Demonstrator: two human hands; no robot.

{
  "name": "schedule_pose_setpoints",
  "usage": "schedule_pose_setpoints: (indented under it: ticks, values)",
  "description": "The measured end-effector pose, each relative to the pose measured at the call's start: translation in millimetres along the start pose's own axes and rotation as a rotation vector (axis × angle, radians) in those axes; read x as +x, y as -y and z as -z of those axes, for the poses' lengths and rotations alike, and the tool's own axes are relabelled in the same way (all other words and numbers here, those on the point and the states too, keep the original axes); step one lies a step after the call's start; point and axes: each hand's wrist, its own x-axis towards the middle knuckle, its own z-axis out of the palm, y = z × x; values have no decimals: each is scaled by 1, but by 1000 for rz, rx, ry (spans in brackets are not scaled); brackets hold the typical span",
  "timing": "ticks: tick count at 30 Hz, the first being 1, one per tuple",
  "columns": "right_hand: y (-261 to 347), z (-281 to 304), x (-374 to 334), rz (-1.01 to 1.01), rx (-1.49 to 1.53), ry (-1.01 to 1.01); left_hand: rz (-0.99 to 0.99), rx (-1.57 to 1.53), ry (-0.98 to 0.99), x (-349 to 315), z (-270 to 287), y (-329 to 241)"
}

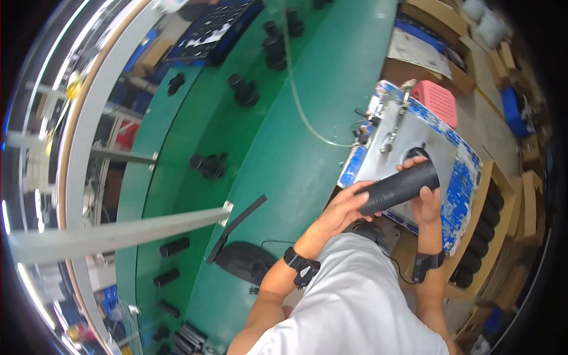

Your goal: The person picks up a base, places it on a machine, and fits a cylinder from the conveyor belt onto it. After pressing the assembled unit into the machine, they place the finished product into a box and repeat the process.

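Note:
A black textured cylinder sleeve [399, 187] is held in both my hands over a grey metal plate [414, 133] edged in worn blue. My left hand [346, 206] grips its near end. My right hand [421, 192] wraps its far end, close to a round hole [416, 153] in the plate. A metal lever fixture [395, 125] stands on the plate just beyond.
A green conveyor belt [296, 136] runs to the left, carrying several black cylindrical parts [208, 165]. A clear hose [302, 100] lies across the green surface. A wooden box [482, 234] of black sleeves sits to the right. A pink basket [438, 100] lies beyond the plate.

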Motion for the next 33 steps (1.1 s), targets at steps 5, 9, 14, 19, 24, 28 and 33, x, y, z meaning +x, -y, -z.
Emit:
schedule_pose_setpoints:
  ticks: [5, 9, 14, 19, 24, 28, 33]
  values:
    - [47, 29, -57, 135, -236, 45, 276, 33, 253, 41, -2, 27]
    - [67, 38, -52, 240, -684, -239, 451, 248, 115, 69, -12, 41]
    - [56, 64, -9, 263, -792, -392, 323, 342, 87, 69, 20, 53]
    - [33, 83, 1, 147, -827, -314, 379, 413, 24, 56, 37, 43]
    - [41, 108, 11, 85, -643, -520, 375, 383, -5, 52, 51, 38]
    - [13, 83, 28, 28, -1107, -267, 352, 427, 5, 54, 62, 36]
    - [-33, 77, 13, 249, -1042, -585, 269, 399, 7, 65, 52, 33]
